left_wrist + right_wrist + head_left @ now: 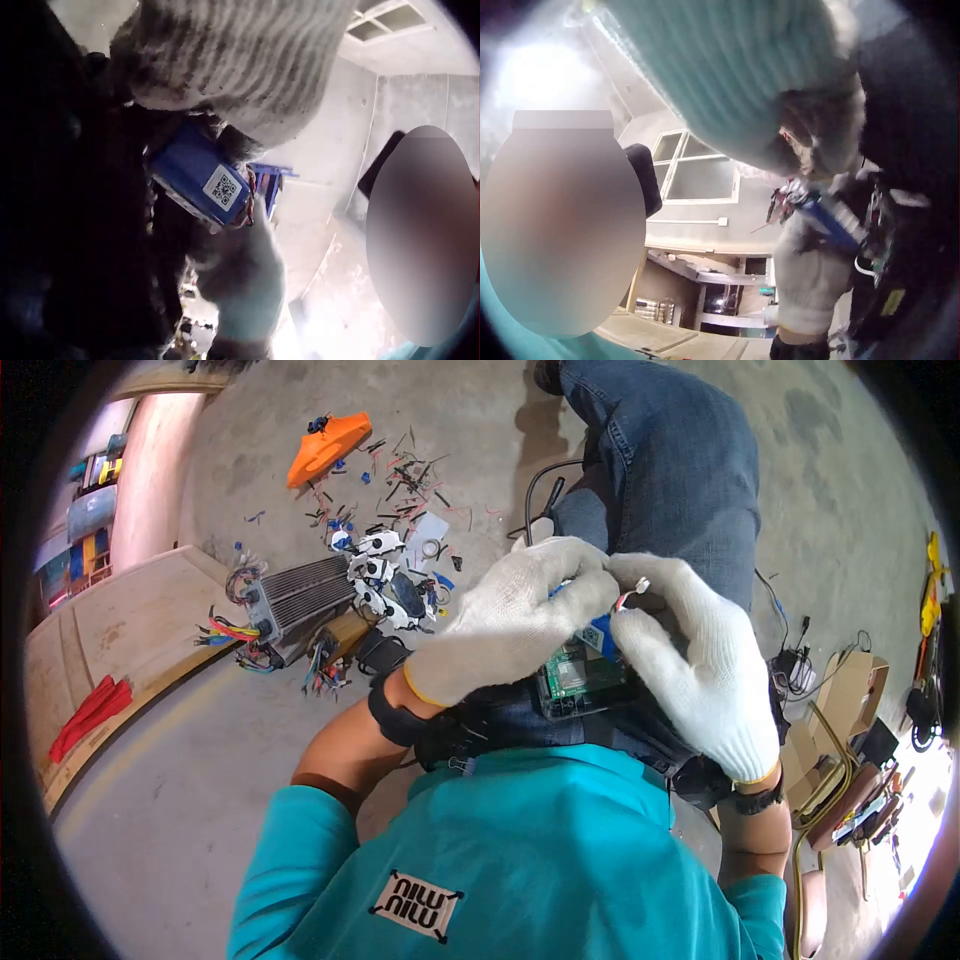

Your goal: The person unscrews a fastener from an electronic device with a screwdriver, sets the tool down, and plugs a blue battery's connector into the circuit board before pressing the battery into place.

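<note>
In the head view, the white-gloved left hand (525, 605) grips a blue block (597, 637) above a green circuit board (580, 673) in a dark case on the lap. The gloved right hand (705, 660) pinches a short red-and-white wire with a white connector (642, 586) between thumb and fingers. The left wrist view shows the blue block (191, 165) with a QR label and twisted wires (250, 199) at one end. Seen from the right wrist, the block (831, 223) lies against the left hand (810, 277); its far side is hidden.
Wire scraps (410, 485) and an orange part (330, 450) lie on the concrete floor. A finned metal unit (305, 595) with cables stands left, near a wooden board (130, 630) holding a red cloth (92, 715). An open cardboard box (845, 695) is at right.
</note>
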`<state>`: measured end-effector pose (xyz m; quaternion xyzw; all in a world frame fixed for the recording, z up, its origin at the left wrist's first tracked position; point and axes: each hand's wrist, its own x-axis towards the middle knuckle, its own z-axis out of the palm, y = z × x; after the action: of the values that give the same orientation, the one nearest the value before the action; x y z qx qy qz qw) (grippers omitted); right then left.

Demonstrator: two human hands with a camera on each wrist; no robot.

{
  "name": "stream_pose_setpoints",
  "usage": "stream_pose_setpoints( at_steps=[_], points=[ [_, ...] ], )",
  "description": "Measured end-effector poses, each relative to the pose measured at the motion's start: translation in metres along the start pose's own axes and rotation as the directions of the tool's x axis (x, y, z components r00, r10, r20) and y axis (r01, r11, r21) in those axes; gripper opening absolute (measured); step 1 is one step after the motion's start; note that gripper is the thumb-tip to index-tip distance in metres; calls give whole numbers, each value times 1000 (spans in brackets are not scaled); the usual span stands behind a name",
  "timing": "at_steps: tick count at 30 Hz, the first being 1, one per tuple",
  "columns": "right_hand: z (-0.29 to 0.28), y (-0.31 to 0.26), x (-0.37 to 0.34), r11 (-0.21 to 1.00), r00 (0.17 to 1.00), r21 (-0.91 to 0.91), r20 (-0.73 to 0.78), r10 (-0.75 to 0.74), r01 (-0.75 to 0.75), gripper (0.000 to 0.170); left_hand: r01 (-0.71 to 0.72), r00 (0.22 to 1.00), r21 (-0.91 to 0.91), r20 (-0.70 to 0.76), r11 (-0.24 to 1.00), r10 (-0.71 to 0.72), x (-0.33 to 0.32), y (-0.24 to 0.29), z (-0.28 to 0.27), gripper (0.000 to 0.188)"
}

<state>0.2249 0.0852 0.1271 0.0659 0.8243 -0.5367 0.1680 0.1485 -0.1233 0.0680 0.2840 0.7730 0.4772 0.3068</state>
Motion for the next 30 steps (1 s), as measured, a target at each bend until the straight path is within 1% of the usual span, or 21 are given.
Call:
stream_pose_setpoints(
  at_steps=[1,2,4,5,6,8,10,12,14,15,16,17,18,20,21,22,24,26,28,29,30],
  points=[
    [-2,-9,-1,995,995,18,-12,95,-94,39,-12,1000,-23,-26,1000,11,-1,-1,0,34],
    [-2,-8,0,996,996,19,-12,90,-90,39,-25,998,-44,-52,999,22,0,-2,-1,35],
    [-6,-2,-3,904,965,350,-4,262,-245,44,72,996,-130,-40,989,-78,2,-1,0,37],
    [-10,1,-5,967,990,213,19,141,-142,52,157,986,-208,-23,965,-165,4,-1,-1,39],
    [-8,0,-6,950,986,262,33,166,-169,59,158,986,-207,-27,966,-167,5,-2,-2,39],
    [-6,-13,-2,964,967,84,28,252,-253,61,120,992,-189,-22,975,-126,5,-6,-2,41],
    [-2,-5,-4,970,975,111,-42,220,-214,57,54,997,-216,-46,975,-65,1,-12,-1,43],
    [-3,-2,-7,972,975,161,-118,191,-171,53,-18,994,-456,-102,890,-32,-1,-7,-3,43],
    [-13,0,-12,937,964,283,-104,244,-206,53,42,994,-437,-71,899,-81,-5,-5,-14,32],
    [-17,-1,-13,929,964,320,-119,236,-188,53,-27,990,-287,-141,958,-14,-8,-9,-14,31],
    [-23,0,-16,916,957,325,-87,276,-235,53,-89,978,-125,-197,988,63,-9,-10,-14,33],
    [-27,1,-19,918,958,305,-56,282,-253,53,-79,969,-82,-240,994,57,-12,-8,-12,45],
    [-30,0,-22,919,956,285,-26,291,-272,52,-78,969,-82,-242,994,56,-15,-6,-10,45],
    [-31,-7,-25,917,949,249,35,314,-312,50,92,903,45,-424,995,-65,-20,1,-10,50],
    [-30,-10,-25,912,937,213,93,338,-350,49,237,876,-20,-427,971,-223,-25,8,-13,51],
    [-28,-10,-26,912,937,213,93,337,-349,49,238,876,-19,-427,971,-223,-26,12,-22,51],
    [-22,-6,-25,922,941,193,114,319,-336,46,501,847,-165,-109,849,-521,-29,15,-39,62],
    [-18,-4,-22,947,955,141,106,276,-289,47,524,837,-134,-102,841,-538,-31,18,-41,59],
    [-17,-9,-19,939,939,79,118,324,-334,47,606,795,-130,57,785,-604,-29,19,-41,53],
    [-16,-9,-19,940,939,77,119,323,-333,47,606,795,-132,56,785,-604,-25,22,-42,53],
    [-14,-7,-20,940,940,89,130,315,-328,47,621,783,-27,86,784,-617,-20,28,-43,50]
  ],
)
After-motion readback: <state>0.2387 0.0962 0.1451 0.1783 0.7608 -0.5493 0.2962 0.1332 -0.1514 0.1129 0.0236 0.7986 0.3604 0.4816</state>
